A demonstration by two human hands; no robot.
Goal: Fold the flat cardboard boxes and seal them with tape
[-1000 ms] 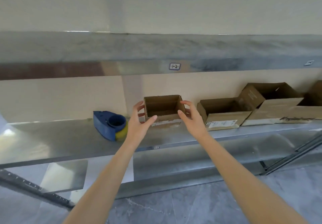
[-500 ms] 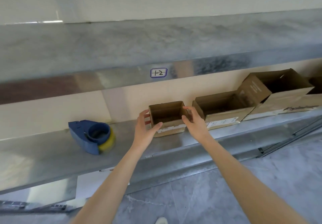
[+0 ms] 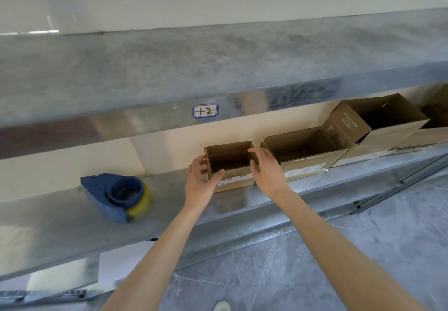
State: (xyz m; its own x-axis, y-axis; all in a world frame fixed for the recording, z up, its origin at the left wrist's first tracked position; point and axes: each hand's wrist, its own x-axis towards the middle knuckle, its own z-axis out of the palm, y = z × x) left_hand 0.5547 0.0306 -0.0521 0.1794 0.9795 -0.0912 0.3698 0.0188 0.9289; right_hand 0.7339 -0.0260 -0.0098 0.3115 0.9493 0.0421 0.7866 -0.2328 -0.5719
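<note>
**Both hands close in on the small box**

The small brown cardboard box sits open-topped on the shiny metal shelf, at the left end of a row of boxes. A moment ago the hands were just reaching it; now they are tighter around it. The left hand cups the left side, with its thumb pressed on the front wall and its fingers curled round the far left corner. The right hand lies on the right side, fingers together and bent over the top edge, thumb on the front. So the box is held between two hands, but it rests on the shelf.

The view has also dipped and moved in, so the box looks bigger.

Just beside it on the right is a wider brown cardboard box, also open. Further right is a big tilted brown cardboard box.

The blue plastic tape holder with yellow tape lies well to the left, untouched.

I think the box is being set straight or is about to be lifted. No tape is going on yet.
</note>
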